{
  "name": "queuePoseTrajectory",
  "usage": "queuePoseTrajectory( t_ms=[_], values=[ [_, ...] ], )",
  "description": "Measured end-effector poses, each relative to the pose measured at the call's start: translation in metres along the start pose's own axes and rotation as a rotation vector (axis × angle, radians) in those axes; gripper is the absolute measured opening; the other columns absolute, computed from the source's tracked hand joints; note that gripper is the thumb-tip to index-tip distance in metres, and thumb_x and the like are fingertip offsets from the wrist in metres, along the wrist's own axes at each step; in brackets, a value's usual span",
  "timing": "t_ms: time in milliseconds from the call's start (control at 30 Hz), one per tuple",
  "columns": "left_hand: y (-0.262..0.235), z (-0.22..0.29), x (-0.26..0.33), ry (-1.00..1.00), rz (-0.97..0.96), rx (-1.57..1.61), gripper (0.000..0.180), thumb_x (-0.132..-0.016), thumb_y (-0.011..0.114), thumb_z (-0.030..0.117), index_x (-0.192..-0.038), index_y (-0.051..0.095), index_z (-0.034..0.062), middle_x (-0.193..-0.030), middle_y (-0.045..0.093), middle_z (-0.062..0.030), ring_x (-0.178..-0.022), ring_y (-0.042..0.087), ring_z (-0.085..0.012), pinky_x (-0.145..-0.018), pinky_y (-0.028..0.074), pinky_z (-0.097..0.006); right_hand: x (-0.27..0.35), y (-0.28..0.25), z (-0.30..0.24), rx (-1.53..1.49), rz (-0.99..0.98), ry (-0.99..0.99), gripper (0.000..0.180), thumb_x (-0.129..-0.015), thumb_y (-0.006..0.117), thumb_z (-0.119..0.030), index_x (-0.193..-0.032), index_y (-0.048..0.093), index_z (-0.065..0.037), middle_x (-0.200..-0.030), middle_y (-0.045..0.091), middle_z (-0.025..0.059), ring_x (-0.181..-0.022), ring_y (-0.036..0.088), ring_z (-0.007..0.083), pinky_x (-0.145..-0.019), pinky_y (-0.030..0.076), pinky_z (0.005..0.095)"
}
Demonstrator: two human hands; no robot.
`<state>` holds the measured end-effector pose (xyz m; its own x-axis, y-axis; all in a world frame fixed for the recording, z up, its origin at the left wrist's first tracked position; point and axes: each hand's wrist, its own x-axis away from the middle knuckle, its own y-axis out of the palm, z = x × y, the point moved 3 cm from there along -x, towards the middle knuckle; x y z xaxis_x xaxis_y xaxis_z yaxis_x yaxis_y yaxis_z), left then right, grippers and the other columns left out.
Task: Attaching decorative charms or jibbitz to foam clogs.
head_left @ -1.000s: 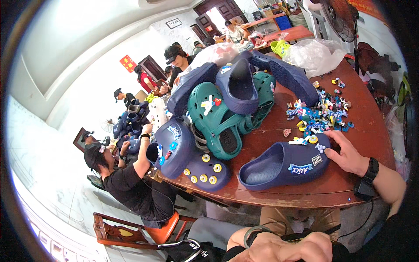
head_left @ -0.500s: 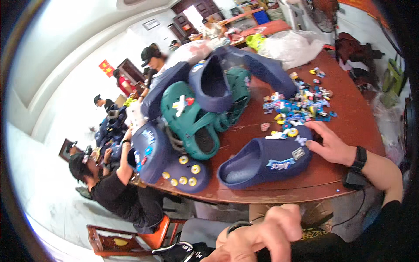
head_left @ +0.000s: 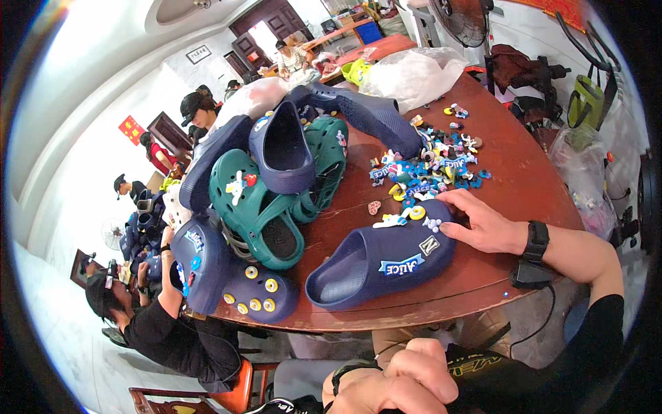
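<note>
A navy clog (head_left: 376,262) lies on the red-brown table with its toe to the right. Several charms sit on it: a blue banner charm (head_left: 402,264), a square black-and-white charm (head_left: 429,245), a yellow ring charm (head_left: 417,212) and a white figure charm (head_left: 392,219). My right hand (head_left: 486,224) is closed around the toe end, thumb on the near side and forefinger on the far side. Below the table edge, close to me, my left hand (head_left: 400,383) has its fingers curled in; anything inside them is hidden.
Loose charms (head_left: 441,162) form a pile beyond the clog. Green clogs (head_left: 252,200) and more navy clogs (head_left: 283,148) are heaped on the left, beside a navy clog with yellow ring charms (head_left: 261,293). A co-worker in black (head_left: 165,317) sits at the left; a plastic bag (head_left: 414,76) lies at the far edge.
The view has swung, so the table and shoes appear further left. My left hand's fingers have curled tighter. My right hand stays at the clog's toe.
</note>
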<state>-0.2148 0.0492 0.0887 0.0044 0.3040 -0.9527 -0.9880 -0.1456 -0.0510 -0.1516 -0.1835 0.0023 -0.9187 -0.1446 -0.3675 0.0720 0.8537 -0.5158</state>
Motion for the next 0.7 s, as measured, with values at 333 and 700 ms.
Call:
queuePoseTrajectory(
  t_ms=[333, 700],
  values=[
    [-0.018, 0.036, 0.007, -0.49, 0.143, -1.185, 0.04, -0.05, 0.077, 0.029, -0.084, 0.074, 0.0085, -0.086, 0.065, -0.0054, -0.095, 0.058, -0.0265, -0.085, 0.041, -0.04, 0.002, 0.001, 0.004, 0.044, 0.008, -0.01, 0.058, -0.096, 0.06, -0.037, -0.135, 0.044, 0.002, -0.12, 0.05, 0.0223, -0.111, 0.055, 0.0327, -0.097, 0.045, 0.0412],
    [-0.068, 0.047, 0.1, -0.9, -0.014, -1.835, 0.039, -0.071, 0.083, 0.019, -0.103, 0.064, 0.0082, -0.103, 0.066, -0.0048, -0.102, 0.058, -0.0244, -0.095, 0.03, -0.042, 0.001, 0.001, 0.001, 0.028, 0.027, -0.049, 0.055, -0.092, 0.068, -0.026, -0.134, 0.045, 0.001, -0.119, 0.049, 0.0154, -0.102, 0.054, 0.0243, -0.09, 0.046, 0.0363]
  ],
)
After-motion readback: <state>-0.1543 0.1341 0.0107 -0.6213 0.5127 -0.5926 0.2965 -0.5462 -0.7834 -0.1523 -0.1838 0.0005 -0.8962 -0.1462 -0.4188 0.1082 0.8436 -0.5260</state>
